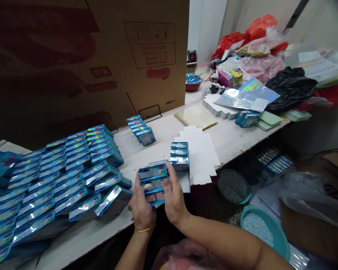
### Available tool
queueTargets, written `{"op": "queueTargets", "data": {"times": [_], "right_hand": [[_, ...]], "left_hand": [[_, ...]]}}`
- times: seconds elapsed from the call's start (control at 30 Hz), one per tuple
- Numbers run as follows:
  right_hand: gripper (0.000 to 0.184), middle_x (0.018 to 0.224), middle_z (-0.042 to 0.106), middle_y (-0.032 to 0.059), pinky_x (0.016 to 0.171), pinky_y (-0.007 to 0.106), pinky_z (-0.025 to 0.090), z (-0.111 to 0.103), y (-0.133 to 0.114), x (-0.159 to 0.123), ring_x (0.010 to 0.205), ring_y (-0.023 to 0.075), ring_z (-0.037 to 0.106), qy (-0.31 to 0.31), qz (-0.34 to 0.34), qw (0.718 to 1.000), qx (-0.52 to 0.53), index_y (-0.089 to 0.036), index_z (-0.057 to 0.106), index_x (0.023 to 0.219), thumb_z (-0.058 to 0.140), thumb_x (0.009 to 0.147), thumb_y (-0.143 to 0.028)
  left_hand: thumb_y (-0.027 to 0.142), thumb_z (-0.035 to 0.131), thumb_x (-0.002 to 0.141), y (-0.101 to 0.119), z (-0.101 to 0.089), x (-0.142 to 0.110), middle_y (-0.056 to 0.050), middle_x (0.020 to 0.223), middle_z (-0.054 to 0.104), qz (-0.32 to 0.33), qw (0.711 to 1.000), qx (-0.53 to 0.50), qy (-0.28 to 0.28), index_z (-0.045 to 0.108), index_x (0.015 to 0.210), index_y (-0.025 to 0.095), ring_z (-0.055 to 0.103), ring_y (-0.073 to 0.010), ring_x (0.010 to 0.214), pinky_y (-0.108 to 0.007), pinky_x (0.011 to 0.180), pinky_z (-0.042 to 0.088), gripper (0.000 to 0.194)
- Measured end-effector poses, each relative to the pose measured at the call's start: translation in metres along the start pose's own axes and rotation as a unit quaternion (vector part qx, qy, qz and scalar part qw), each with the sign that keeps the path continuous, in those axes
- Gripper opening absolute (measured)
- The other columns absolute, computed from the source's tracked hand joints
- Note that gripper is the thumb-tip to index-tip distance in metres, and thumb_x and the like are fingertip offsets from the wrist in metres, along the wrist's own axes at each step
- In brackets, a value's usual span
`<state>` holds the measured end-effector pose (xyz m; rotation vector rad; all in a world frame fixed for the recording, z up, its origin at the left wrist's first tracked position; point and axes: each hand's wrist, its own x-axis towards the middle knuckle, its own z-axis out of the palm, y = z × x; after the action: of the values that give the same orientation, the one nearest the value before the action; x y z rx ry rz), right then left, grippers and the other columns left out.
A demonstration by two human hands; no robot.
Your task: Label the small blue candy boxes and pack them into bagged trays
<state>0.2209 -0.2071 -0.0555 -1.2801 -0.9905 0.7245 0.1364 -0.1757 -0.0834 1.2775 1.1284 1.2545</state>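
Between my two hands I hold a short stack of small blue boxes point(154, 183) with shiny silver faces, above the table's front edge. My left hand point(142, 208) grips the stack's left side; my right hand point(174, 198) presses its right side, thumb on the front. Just beyond my right hand, several like boxes point(179, 153) stand in a row within an open tray-like carton point(186, 182), partly hidden by my hand. Beside it lies a flat white card sheet point(202, 153) with notched edges. On the left, many blue boxes point(73, 161) stand in rows.
A large brown cardboard box point(115, 75) stands behind the table point(157, 135). A small group of blue boxes point(141, 129) sits before it. Stacked card, silver sheets point(242, 99) and plastic bags fill the right end. Teal basins point(264, 228) are on the floor at right.
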Motion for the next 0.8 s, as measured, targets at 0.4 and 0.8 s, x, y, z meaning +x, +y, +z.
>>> {"op": "queueTargets", "data": {"times": [0.4,0.8], "right_hand": [[0.047,0.136,0.034,0.0041,0.101,0.041,0.030,-0.047,0.019,-0.022,0.123,0.0197,0.033,0.107,-0.013,0.994,0.004,-0.023,0.029,0.132,0.029,0.088,-0.041],[0.041,0.133,0.036,0.0042,0.102,0.043,0.027,-0.048,0.028,-0.043,0.123,0.0202,0.032,0.102,-0.056,0.992,-0.041,-0.026,0.035,0.126,0.032,0.087,-0.037]], "left_hand": [[0.045,0.038,0.083,-0.008,0.052,-0.020,-0.003,0.127,0.048,-0.026,0.994,-0.095,-0.047,0.035,0.130,0.022,0.048,-0.0187,0.113,-0.029,0.092,0.043,0.052],[0.046,0.038,0.083,-0.027,0.042,-0.044,-0.002,0.127,0.048,-0.032,0.998,-0.049,-0.016,0.035,0.130,0.023,0.050,-0.0175,0.110,-0.026,0.088,0.046,0.052]]}}
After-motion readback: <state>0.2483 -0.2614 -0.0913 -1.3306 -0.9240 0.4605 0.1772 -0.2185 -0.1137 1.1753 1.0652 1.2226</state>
